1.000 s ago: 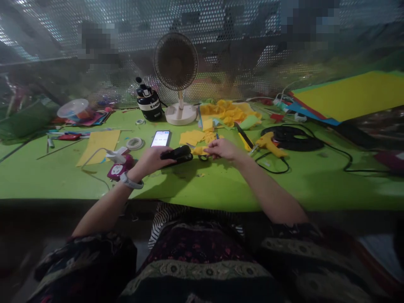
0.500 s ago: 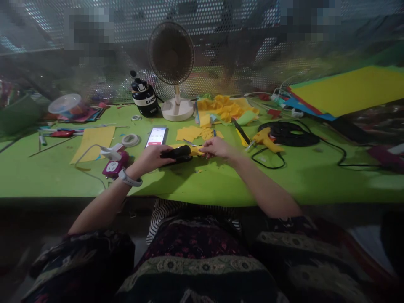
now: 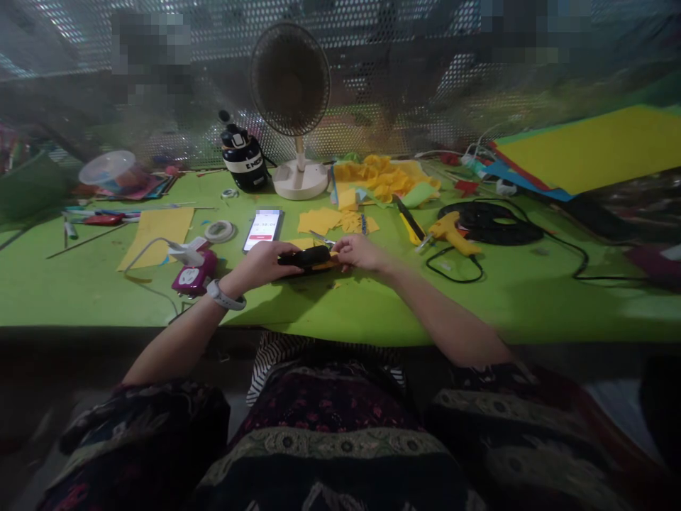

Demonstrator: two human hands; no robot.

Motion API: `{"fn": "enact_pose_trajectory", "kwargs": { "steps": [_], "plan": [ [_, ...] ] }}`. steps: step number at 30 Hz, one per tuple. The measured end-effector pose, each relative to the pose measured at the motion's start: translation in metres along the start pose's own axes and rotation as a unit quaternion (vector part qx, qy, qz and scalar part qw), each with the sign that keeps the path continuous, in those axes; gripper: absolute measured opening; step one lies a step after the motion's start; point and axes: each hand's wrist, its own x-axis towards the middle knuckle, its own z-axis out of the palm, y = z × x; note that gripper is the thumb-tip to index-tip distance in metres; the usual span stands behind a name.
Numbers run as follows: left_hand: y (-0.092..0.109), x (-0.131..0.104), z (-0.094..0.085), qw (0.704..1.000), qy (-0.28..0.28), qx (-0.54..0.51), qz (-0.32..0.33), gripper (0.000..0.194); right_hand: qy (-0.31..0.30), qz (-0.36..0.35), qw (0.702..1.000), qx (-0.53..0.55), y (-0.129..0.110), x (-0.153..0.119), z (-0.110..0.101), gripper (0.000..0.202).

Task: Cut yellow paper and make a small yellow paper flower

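Observation:
My left hand (image 3: pixel 264 265) is wrapped round a black stapler (image 3: pixel 306 259) low over the green table. At the stapler's right end my right hand (image 3: pixel 359 253) pinches a small yellow paper piece (image 3: pixel 333 257). The paper reaches into the stapler's mouth, and my fingers hide part of it. Just behind the hands lie scissors (image 3: pixel 321 238), partly covered, and cut yellow paper pieces (image 3: pixel 320 221). A lit phone (image 3: pixel 264 230) rests behind my left hand.
A yellow glue gun (image 3: pixel 454 233), its cord and a yellow-black cutter (image 3: pixel 408 221) lie to the right. Farther back stand a fan (image 3: pixel 301 179) and a dark bottle (image 3: pixel 245 170). On the left are a tape roll (image 3: pixel 220 231), a purple plug adapter (image 3: pixel 194 275) and yellow paper (image 3: pixel 159 238).
The stapler has shifted slightly right and the yellow paper now sits farther into its mouth. My right hand stays close beside it, still pinching. The view has tilted a little.

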Motion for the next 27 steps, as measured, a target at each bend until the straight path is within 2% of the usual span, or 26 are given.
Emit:
{"fn": "enact_pose_trajectory", "kwargs": {
  "steps": [6,15,17,19,21,22,23,25,27],
  "plan": [
    [-0.007,-0.001,0.003,0.999,-0.026,-0.026,0.004,0.038,-0.003,0.010,1.000,-0.010,0.001,-0.004,0.003,0.018],
    [-0.020,0.000,0.012,0.998,-0.021,-0.053,0.014,0.037,-0.001,0.009,0.999,-0.037,0.003,-0.006,0.009,0.016],
    [-0.015,-0.006,0.016,0.999,0.020,-0.026,0.034,0.040,-0.005,0.010,0.999,-0.039,0.003,-0.005,0.009,0.016],
    [-0.004,-0.017,0.021,0.992,0.110,0.036,0.051,0.044,-0.009,0.008,0.999,-0.041,0.004,-0.004,0.009,0.016],
    [0.011,-0.031,0.026,0.971,0.204,0.112,0.054,0.031,-0.017,0.006,0.999,-0.045,0.006,-0.001,0.009,0.017],
    [0.019,-0.038,0.029,0.964,0.216,0.138,0.066,0.024,-0.020,0.005,0.999,-0.046,0.007,0.000,0.009,0.018],
    [0.025,-0.044,0.032,0.965,0.193,0.155,0.085,0.022,-0.021,0.005,0.999,-0.047,0.009,0.002,0.008,0.018],
    [0.036,-0.052,0.038,0.970,0.116,0.173,0.125,0.033,-0.019,0.004,0.999,-0.047,0.012,0.005,0.008,0.019],
    [0.040,-0.053,0.044,0.972,0.052,0.195,0.121,0.046,-0.016,-0.002,0.999,-0.041,0.015,0.008,0.008,0.019]
  ]
}}
